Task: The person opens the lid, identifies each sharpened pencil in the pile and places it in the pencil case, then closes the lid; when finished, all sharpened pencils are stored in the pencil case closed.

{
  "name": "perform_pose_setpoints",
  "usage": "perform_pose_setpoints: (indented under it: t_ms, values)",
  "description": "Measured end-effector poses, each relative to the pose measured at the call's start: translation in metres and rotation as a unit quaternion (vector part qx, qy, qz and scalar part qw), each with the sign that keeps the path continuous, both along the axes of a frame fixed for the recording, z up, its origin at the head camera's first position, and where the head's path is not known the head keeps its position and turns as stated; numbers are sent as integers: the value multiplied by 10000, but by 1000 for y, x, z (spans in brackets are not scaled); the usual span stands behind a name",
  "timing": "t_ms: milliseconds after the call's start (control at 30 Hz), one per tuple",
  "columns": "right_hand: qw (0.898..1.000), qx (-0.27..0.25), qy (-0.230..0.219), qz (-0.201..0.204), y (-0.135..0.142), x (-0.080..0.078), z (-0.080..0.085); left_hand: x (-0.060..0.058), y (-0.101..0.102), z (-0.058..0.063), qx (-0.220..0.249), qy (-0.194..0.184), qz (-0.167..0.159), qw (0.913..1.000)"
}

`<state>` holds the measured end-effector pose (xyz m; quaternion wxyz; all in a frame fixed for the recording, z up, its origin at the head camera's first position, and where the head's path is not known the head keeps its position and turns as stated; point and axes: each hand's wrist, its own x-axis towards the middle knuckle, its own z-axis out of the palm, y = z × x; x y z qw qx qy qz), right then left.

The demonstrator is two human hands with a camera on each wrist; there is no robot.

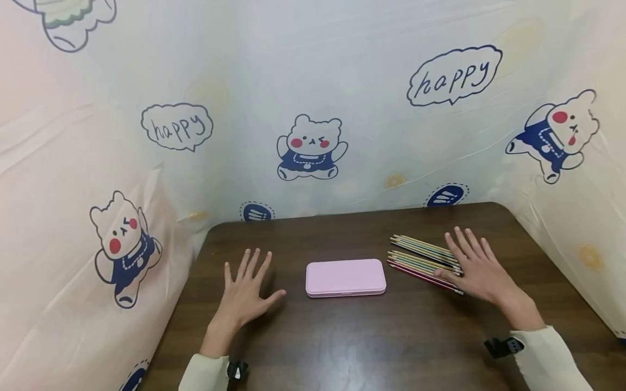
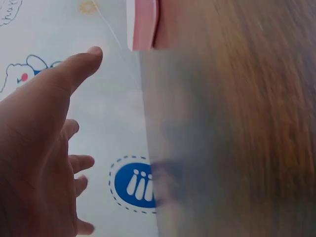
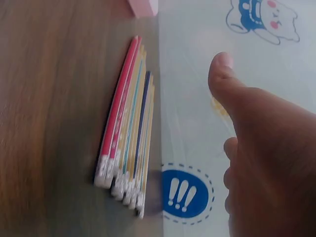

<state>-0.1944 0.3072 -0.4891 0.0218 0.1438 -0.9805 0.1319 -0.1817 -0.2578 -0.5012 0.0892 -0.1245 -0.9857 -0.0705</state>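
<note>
A pink pencil case (image 1: pixel 345 278), lid closed, lies flat on the brown wooden table (image 1: pixel 337 347) between my hands. To its right, several pencils (image 1: pixel 420 265) lie side by side in two slanted groups; the right wrist view shows red, yellowish and dark blue pencils (image 3: pixel 123 123) with white erasers toward the near end. My left hand (image 1: pixel 244 298), fingers spread and holding nothing, hovers left of the case. Over the right ends of the pencils is my right hand (image 1: pixel 481 274), also spread, gripping nothing. In the left wrist view only one end of the case (image 2: pixel 144 24) shows.
A pale cloth (image 1: pixel 313 81) printed with cartoon bears and "happy" bubbles hangs behind the table and along both sides. Dark straps with small devices (image 1: pixel 504 347) sit at both wrists, by the light sleeves (image 1: pixel 550 361).
</note>
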Motion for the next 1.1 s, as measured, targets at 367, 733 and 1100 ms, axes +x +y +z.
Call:
perform_pose_setpoints:
  t_ms: [367,733,1100]
  values:
    - [9990,-241,-189,320,-42,-2,20,4,33,16,29,-425,-307,9986]
    - [9895,-512,587,1220,-104,-12,33,-2,81,24,320,-210,-913,9951]
    - [9822,-499,-43,1809,-156,-31,20,-27,109,0,317,-427,-1594,9858]
